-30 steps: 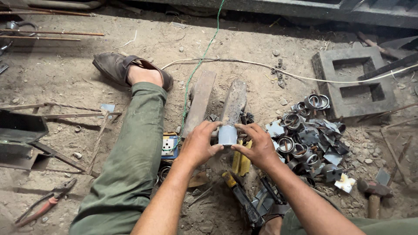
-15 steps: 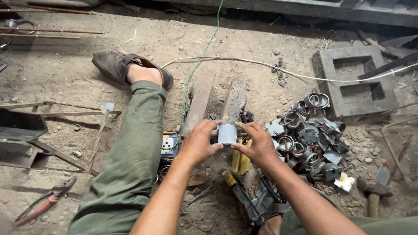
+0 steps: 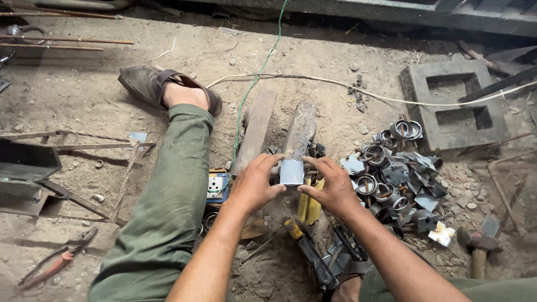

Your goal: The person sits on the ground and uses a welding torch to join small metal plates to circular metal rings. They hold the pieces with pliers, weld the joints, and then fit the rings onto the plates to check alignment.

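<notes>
A small piece of grey sheet metal [image 3: 292,171], bent into a short, upright, roughly cylindrical sleeve with a dull, unpainted face, is held above the dirt floor [image 3: 84,89], over the near end of a worn metal bar [image 3: 299,131] that lies lengthwise beside a wooden plank [image 3: 256,131]. The left hand [image 3: 254,182] grips the sleeve's left side, thumb low and fingers curled over the top edge; the right hand [image 3: 333,184] closes on the right side in mirror pose, thumb pressing at the lower edge. Both forearms reach forward from the near edge of the floor, converging on the piece. Just right of the hands lies a heap of metal rings and bent offcuts [image 3: 397,173]. The outstretched leg in green trousers [image 3: 168,207] ends in a brown sandal [image 3: 154,84]. Red-handled pliers [image 3: 53,263] lie at the near left; a hammer [image 3: 478,246] rests at the near right, a hollow concrete block [image 3: 456,103] beyond.
</notes>
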